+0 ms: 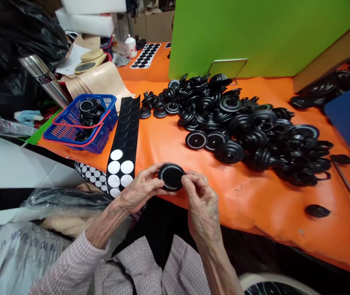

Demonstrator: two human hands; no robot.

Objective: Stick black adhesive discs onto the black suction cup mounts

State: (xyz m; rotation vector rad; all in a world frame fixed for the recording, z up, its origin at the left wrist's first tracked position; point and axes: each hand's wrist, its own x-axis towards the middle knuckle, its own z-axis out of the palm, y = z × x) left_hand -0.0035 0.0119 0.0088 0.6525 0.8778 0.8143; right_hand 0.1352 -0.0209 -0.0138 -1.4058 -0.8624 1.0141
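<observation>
A round black plastic disc (pixel 162 172) with a grey ring on its face is tilted up above the near edge of the orange table. My left hand (pixel 142 184) grips it from the left, with the thumb on the front rim. A plain black round sticker (pixel 173 177) appears to lie over the disc's face, off to the right. My right hand (pixel 201 190) is closed, thumb and fingertips pinched at the sticker's right edge. Left of my hands runs a strip of black round stickers (pixel 127 131), with several bare white circles (pixel 114 167) at its near end.
A large heap of black discs (pixel 242 123) covers the table's middle and right. A blue basket (pixel 101 139) with black parts stands at the left. A green board (pixel 255 37) rises behind. One dark piece (pixel 317 211) lies near the right front. A steel flask (pixel 44 80) leans behind the basket.
</observation>
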